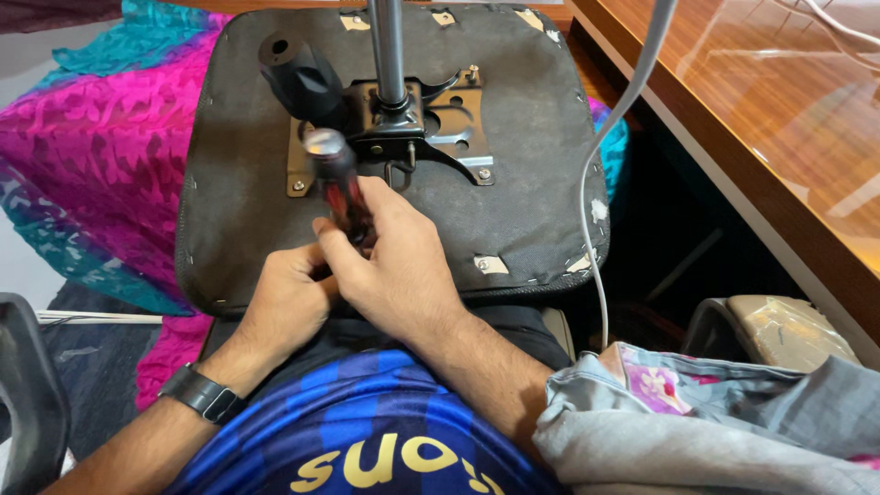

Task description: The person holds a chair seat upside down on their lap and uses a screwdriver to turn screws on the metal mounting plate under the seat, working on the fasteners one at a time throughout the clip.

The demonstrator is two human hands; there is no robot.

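Underside of an upturned chair seat [513, 137], resting across the person's lap. The right hand [390, 266] was closed around the red-and-black handle of a screwdriver [337, 179], which stood tilted over the seat's near edge, just in front of the metal plate [449, 133] and gas post [389, 50]. The left hand [289, 298] lay against the right, fingers curled at the tool's lower end; what they gripped could not be told. A grey cable [596, 165] hung beside the desk [761, 119].

Black lever knob [295, 73] and metal column [389, 50] crowd the mounting plate [454, 137] (fabric rightward lies open).
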